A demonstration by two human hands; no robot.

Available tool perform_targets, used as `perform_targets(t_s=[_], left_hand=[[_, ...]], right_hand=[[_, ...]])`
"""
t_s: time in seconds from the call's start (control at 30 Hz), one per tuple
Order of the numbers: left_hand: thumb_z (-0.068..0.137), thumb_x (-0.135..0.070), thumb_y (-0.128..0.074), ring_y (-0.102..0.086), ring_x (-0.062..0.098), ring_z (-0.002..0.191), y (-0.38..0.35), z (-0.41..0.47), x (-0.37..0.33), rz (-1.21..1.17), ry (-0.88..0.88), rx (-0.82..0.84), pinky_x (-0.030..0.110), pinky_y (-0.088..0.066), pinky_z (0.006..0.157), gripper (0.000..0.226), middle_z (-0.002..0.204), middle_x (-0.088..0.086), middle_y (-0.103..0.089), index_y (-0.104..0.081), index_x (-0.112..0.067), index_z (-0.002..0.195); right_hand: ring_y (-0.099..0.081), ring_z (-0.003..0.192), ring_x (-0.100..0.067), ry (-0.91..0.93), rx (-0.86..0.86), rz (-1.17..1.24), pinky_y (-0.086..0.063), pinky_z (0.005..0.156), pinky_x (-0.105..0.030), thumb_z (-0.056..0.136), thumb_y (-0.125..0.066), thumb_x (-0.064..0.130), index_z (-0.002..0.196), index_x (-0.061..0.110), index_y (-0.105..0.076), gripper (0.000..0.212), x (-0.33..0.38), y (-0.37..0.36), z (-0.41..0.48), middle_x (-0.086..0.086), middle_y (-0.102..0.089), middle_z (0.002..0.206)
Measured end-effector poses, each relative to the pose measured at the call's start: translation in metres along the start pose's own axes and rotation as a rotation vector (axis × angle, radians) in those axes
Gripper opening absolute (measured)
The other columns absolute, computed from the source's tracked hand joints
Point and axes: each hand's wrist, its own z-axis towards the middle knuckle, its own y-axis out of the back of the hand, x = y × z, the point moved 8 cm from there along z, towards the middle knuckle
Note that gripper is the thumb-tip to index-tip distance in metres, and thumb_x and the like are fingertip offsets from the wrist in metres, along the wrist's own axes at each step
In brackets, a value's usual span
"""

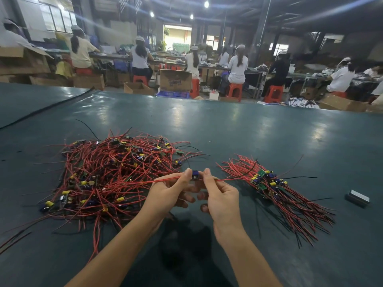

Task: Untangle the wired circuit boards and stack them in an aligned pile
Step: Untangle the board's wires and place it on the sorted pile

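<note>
A tangled heap of wired circuit boards [116,172] with red and black leads lies on the green table, left of centre. To the right sits an aligned pile of boards [267,183], its wires fanning both ways. Between them, just above the table, my left hand [167,189] and my right hand [219,193] each pinch one side of a single small board [195,175] with a blue part. Its red wires run left over the heap, and its red and black leads run right toward the pile.
The dark green table [228,131] stretches far ahead. A small grey metal block [358,198] lies at the right, beyond the pile. A black strip [45,108] crosses the far left. Behind the table, people sit at benches among cardboard boxes and red stools.
</note>
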Motion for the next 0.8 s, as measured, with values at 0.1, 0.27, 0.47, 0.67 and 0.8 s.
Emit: perform_targets(t_s=[0.1, 0.27, 0.47, 0.67, 0.8], left_hand=[[0.073, -0.053, -0.063, -0.068, 0.014, 0.062, -0.002, 0.001, 0.003, -0.108, 0.051, 0.005, 0.021, -0.052, 0.049, 0.049, 0.091, 0.008, -0.077, -0.072, -0.013, 0.099], [0.091, -0.039, -0.053, -0.065, 0.014, 0.056, -0.004, 0.003, 0.009, -0.147, 0.088, -0.003, 0.02, -0.05, 0.046, 0.037, 0.087, 0.012, -0.076, -0.068, -0.008, 0.103], [0.101, -0.03, -0.045, -0.065, 0.015, 0.054, -0.005, 0.003, 0.012, -0.103, 0.104, 0.0, 0.021, -0.05, 0.046, 0.034, 0.08, 0.011, -0.075, -0.069, -0.006, 0.098], [0.103, -0.03, -0.043, -0.064, 0.015, 0.055, -0.005, 0.002, 0.014, -0.064, 0.095, 0.003, 0.021, -0.05, 0.048, 0.037, 0.078, 0.008, -0.074, -0.069, -0.005, 0.098], [0.103, -0.031, -0.043, -0.065, 0.016, 0.058, -0.004, 0.002, 0.016, -0.034, 0.1, 0.004, 0.022, -0.051, 0.05, 0.037, 0.081, 0.009, -0.075, -0.07, -0.007, 0.097]], right_hand=[[-0.068, 0.055, -0.007, 0.015, -0.056, 0.001, -0.039, 0.036, -0.017, 0.096, -0.059, 0.039, 0.073, 0.029, -0.079, 0.033, 0.007, 0.013, 0.007, 0.004, -0.076, 0.075], [-0.069, 0.057, -0.006, -0.054, -0.167, 0.201, -0.039, 0.037, -0.015, 0.096, -0.06, 0.039, 0.08, 0.016, -0.073, 0.031, 0.006, 0.04, 0.021, -0.002, -0.077, 0.078], [-0.064, 0.051, -0.002, -0.063, -0.319, 0.407, -0.038, 0.038, -0.013, 0.098, -0.058, 0.037, 0.087, 0.017, -0.068, 0.025, 0.008, 0.076, 0.033, 0.004, -0.075, 0.072], [-0.063, 0.052, -0.001, -0.178, -0.469, 0.509, -0.039, 0.038, -0.013, 0.099, -0.057, 0.035, 0.107, 0.015, -0.063, 0.022, -0.006, 0.108, 0.04, 0.003, -0.074, 0.088], [-0.064, 0.061, -0.006, -0.203, -0.513, 0.553, -0.042, 0.037, -0.015, 0.098, -0.06, 0.017, 0.092, 0.009, -0.062, 0.011, -0.01, 0.112, 0.039, -0.004, -0.072, 0.094]])
